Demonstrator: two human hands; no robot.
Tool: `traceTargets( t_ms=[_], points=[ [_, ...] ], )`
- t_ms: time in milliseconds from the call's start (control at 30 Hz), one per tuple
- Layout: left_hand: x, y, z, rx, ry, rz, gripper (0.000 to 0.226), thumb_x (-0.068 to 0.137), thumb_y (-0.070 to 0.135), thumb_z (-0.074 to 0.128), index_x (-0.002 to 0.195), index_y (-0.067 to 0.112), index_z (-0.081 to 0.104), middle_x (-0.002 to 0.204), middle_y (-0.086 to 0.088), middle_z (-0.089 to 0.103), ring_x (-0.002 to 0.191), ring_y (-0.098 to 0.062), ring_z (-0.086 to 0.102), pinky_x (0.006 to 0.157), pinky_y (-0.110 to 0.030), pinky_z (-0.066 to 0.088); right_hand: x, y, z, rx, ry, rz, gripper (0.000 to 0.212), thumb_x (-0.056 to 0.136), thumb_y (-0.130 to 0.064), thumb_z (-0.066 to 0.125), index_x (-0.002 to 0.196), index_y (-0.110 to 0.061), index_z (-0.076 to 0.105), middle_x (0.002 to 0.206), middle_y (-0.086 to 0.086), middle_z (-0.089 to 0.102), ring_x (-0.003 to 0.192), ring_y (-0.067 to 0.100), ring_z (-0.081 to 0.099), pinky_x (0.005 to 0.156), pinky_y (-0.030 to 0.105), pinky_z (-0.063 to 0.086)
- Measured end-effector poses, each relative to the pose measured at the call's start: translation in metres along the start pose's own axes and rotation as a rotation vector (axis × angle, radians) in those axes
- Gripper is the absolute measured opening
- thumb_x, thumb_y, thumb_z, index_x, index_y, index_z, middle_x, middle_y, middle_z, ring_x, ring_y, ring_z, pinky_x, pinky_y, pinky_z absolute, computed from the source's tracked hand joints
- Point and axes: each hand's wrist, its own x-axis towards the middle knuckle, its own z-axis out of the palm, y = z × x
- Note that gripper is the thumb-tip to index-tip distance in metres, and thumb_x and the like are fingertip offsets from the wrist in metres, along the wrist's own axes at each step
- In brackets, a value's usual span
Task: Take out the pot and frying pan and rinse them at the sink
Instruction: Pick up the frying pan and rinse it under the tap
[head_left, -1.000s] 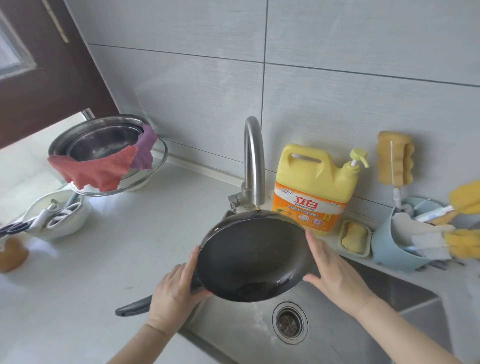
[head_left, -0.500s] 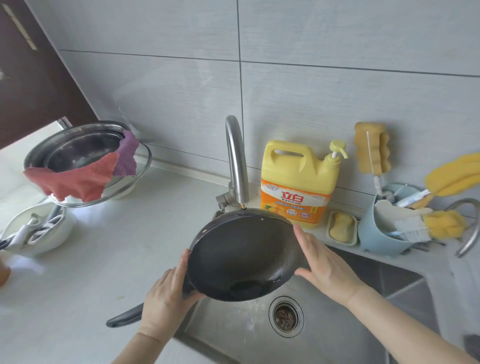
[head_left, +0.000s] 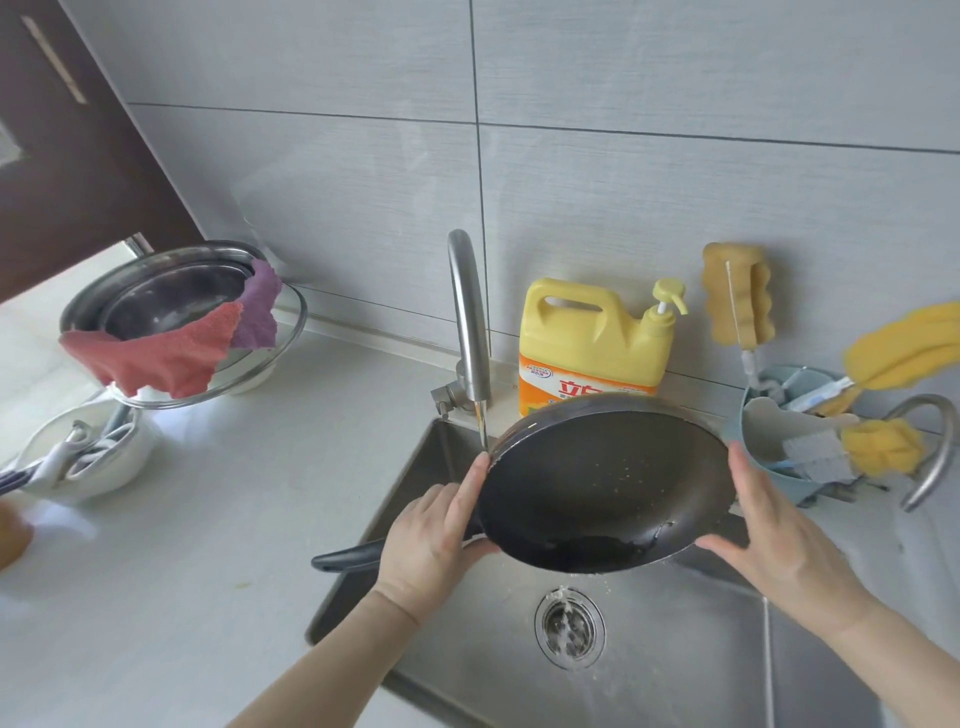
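Steel sink (head_left: 675, 649), tilted frying pan (head_left: 602, 483) between left hand (head_left: 431, 540), right hand (head_left: 779, 545)

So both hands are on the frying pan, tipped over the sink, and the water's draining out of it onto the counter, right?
Not onto the counter. The head view shows both hands, left hand and right hand, on the tipped frying pan, with water draining off its low edge into the sink, near the drain.
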Motion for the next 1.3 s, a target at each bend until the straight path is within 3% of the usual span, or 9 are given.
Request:
traceTargets(
  t_ms=[100, 333, 467, 533, 633, 800, 1033, 1167, 1300],
  points=[
    [0.004, 0.005, 0.003, 0.04, 0.068, 0.107, 0.084, 0.085, 0.054, 0.057, 0.148, 0.011, 0.021, 0.071, 0.0, 0.055, 0.058, -0.017, 0.054, 0.049, -0.03, 0.046, -0.004, 0.004, -0.007, 0.014, 0.062, 0.023, 0.144, 0.05, -0.022, 0.093, 0.156, -0.021, -0.003, 0.123, 0.028, 0.057, 0.103, 0.025, 0.048, 0.075, 0.033, 0.049],
    [0.008, 0.006, 0.002, 0.122, 0.217, 0.298, 0.08, 0.088, 0.042, 0.066, 0.147, 0.01, 0.023, 0.088, -0.001, 0.049, 0.066, -0.019, 0.05, 0.055, -0.031, 0.042, -0.006, 0.006, -0.015, -0.077, 0.255, -0.072, 0.07, 0.099, -0.056, 0.036, 0.141, -0.003, 0.019, 0.112, 0.022, 0.046, 0.084, 0.033, 0.053, 0.055, 0.042, 0.057],
    [0.007, 0.006, -0.004, 0.118, 0.156, 0.274, 0.084, 0.085, 0.047, 0.065, 0.147, 0.01, 0.024, 0.076, -0.001, 0.056, 0.062, -0.018, 0.052, 0.051, -0.031, 0.044, -0.005, 0.0, -0.016, -0.027, 0.221, -0.039, 0.078, 0.098, -0.053, 0.046, 0.15, -0.006, 0.013, 0.121, 0.024, 0.045, 0.099, 0.032, 0.05, 0.074, 0.04, 0.056],
    [0.006, 0.007, -0.006, 0.09, 0.095, 0.237, 0.086, 0.085, 0.053, 0.06, 0.148, 0.01, 0.022, 0.07, 0.001, 0.054, 0.059, -0.016, 0.051, 0.049, -0.03, 0.043, -0.006, -0.003, -0.015, -0.006, 0.108, 0.028, 0.118, 0.074, -0.03, 0.084, 0.157, -0.014, 0.001, 0.125, 0.027, 0.049, 0.109, 0.03, 0.047, 0.089, 0.034, 0.044],
    [0.002, 0.003, -0.004, 0.049, -0.062, 0.113, 0.117, 0.07, 0.057, 0.075, 0.157, 0.019, 0.006, 0.062, 0.004, 0.05, 0.054, -0.014, 0.05, 0.043, -0.029, 0.041, -0.007, -0.006, -0.015, 0.112, -0.156, 0.16, 0.151, 0.05, -0.012, 0.097, 0.155, -0.029, -0.01, 0.138, 0.019, 0.048, 0.121, 0.023, 0.044, 0.093, 0.03, 0.046],
    [0.002, -0.003, -0.009, -0.087, -0.435, -0.152, 0.133, 0.065, 0.055, 0.082, 0.141, 0.056, -0.027, 0.088, 0.008, 0.066, 0.079, -0.016, 0.063, 0.063, -0.029, 0.049, 0.0, -0.003, -0.015, 0.306, -0.378, 0.246, 0.144, 0.066, -0.016, 0.091, 0.138, -0.063, -0.025, 0.138, -0.022, 0.024, 0.125, -0.01, 0.027, 0.103, 0.018, 0.026],
    [0.019, -0.023, -0.024, -0.436, -0.873, -0.399, 0.128, 0.068, 0.033, 0.087, 0.141, 0.064, -0.013, 0.099, 0.016, 0.071, 0.078, -0.001, 0.063, 0.076, -0.018, 0.046, 0.018, -0.007, -0.015, 0.552, -0.704, 0.355, 0.145, 0.05, -0.029, 0.092, 0.139, -0.067, -0.016, 0.156, -0.03, 0.011, 0.141, -0.002, 0.026, 0.114, 0.029, 0.032],
    [0.019, -0.035, -0.034, -0.632, -0.974, -0.454, 0.12, 0.072, 0.011, 0.084, 0.144, 0.061, 0.003, 0.094, 0.025, 0.071, 0.094, 0.003, 0.066, 0.09, -0.013, 0.042, 0.02, -0.016, -0.007, 0.706, -0.783, 0.372, 0.144, 0.05, -0.022, 0.094, 0.145, -0.062, -0.007, 0.147, -0.012, 0.043, 0.129, 0.009, 0.05, 0.11, 0.039, 0.042],
    [0.019, -0.042, -0.046, -0.74, -1.132, -0.528, 0.111, 0.075, 0.004, 0.076, 0.145, 0.061, 0.011, 0.103, 0.002, 0.074, 0.098, -0.013, 0.07, 0.096, -0.028, 0.049, 0.02, -0.025, -0.002, 0.859, -0.802, 0.396, 0.134, 0.057, -0.005, 0.09, 0.146, -0.061, 0.007, 0.123, -0.004, 0.064, 0.112, 0.019, 0.064, 0.1, 0.041, 0.05]
  ],
)
